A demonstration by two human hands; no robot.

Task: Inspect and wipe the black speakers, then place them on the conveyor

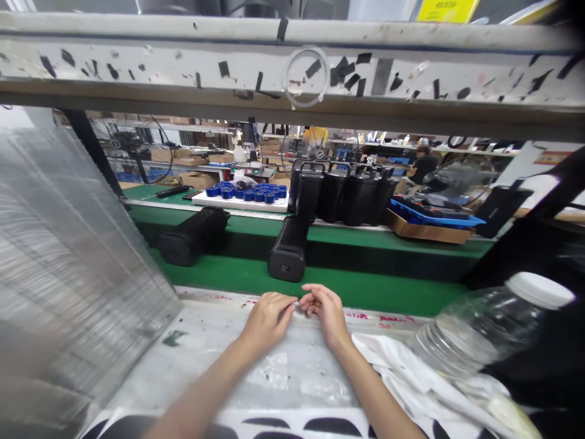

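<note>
My left hand (pixel 269 317) and my right hand (pixel 325 308) rest side by side on the white worktop (pixel 201 341), fingertips almost meeting near its far edge. Both have their fingers curled together in a pinch on the edge of a clear plastic bag (pixel 292 372) that lies flat under my wrists. Just beyond my hands runs a green conveyor belt (pixel 365 289), on which a black ribbed cylinder (pixel 289 247) lies pointing toward me. A second black ribbed cylinder (pixel 194 235) lies further left on the belt.
A leaning stack of clear plastic bags (pixel 68 256) fills the left. A clear bottle with a white cap (pixel 484 323) lies at right beside white cloth (pixel 411 378). Across the belt are black containers (pixel 342 192), a white tray of blue parts (pixel 247 195) and a distant person (pixel 423 161).
</note>
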